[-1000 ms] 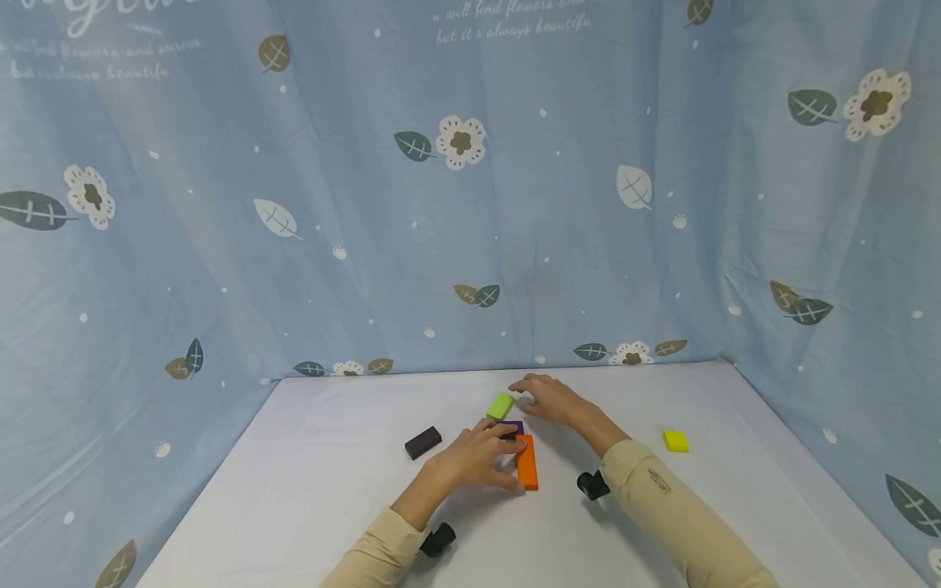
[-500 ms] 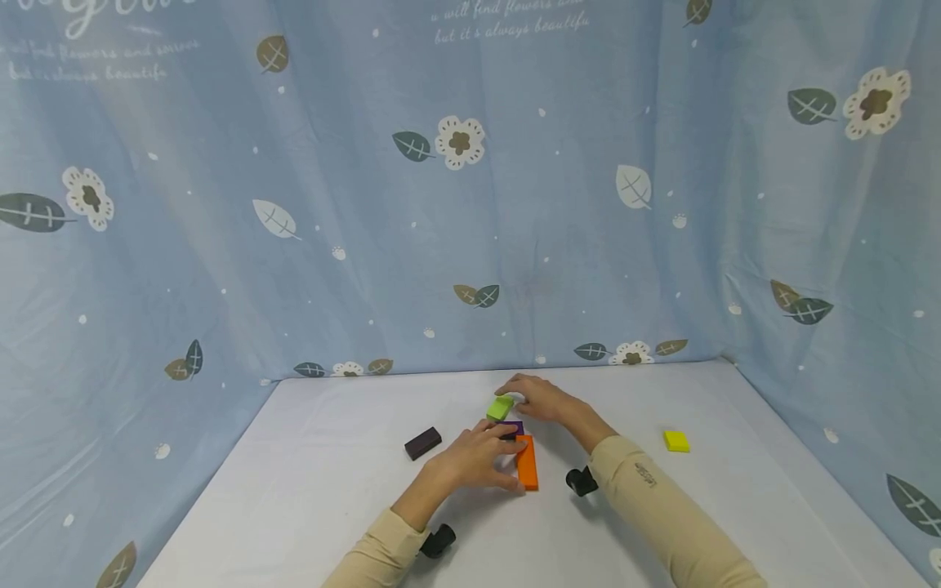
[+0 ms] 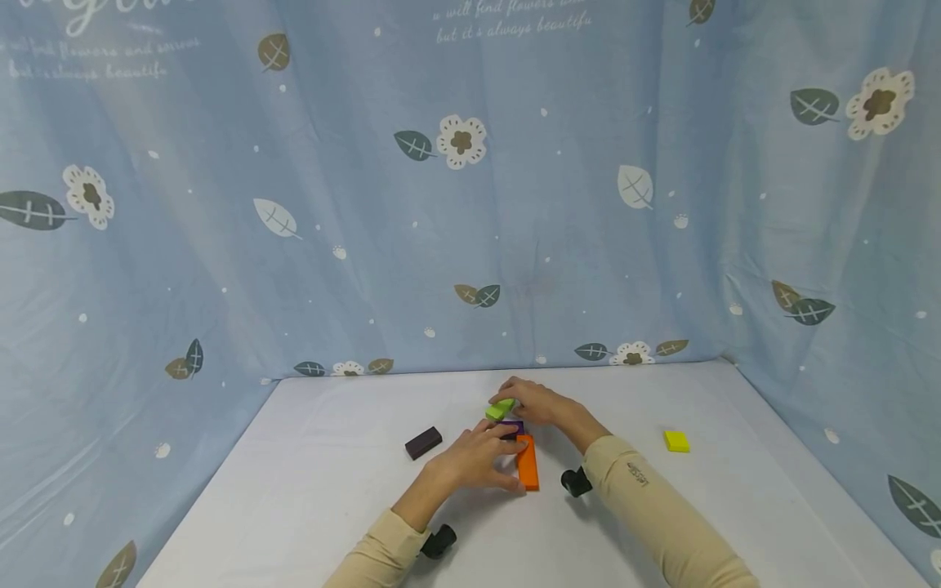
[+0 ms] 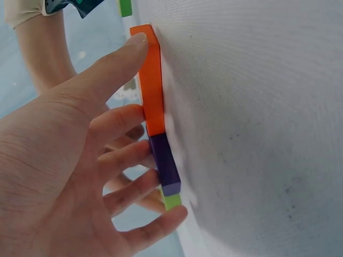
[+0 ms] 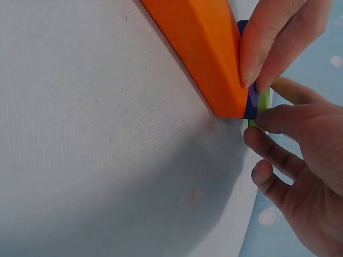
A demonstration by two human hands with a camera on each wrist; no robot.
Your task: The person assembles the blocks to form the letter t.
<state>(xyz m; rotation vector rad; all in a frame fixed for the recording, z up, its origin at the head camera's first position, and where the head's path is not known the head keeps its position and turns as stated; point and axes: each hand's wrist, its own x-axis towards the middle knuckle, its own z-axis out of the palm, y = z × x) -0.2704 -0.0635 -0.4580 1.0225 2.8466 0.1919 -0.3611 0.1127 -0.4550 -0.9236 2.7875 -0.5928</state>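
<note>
My left hand (image 3: 470,459) lies spread along the orange block (image 3: 527,465), its thumb touching the block's near end and its index finger the far end. Other fingers of that hand rest against the purple block (image 4: 165,160), which sits end-on to the orange one in the left wrist view. Beyond the purple block is a lime green block (image 3: 497,411), slightly askew. My right hand (image 3: 540,402) reaches in from the right and pinches this green block between thumb and fingers. In the right wrist view the orange and purple blocks hide most of the green block (image 5: 263,100).
A dark brown-black block (image 3: 423,443) lies to the left on the white tabletop (image 3: 309,490). Off to the right lies a yellow block (image 3: 676,442). A blue patterned curtain (image 3: 470,204) hangs behind the table. Black wrist devices (image 3: 439,541) stick out below both sleeves.
My right hand has moved left onto the lime green block and taken hold of it; the block has turned slightly. My left hand has stayed in place on the orange and purple blocks.
</note>
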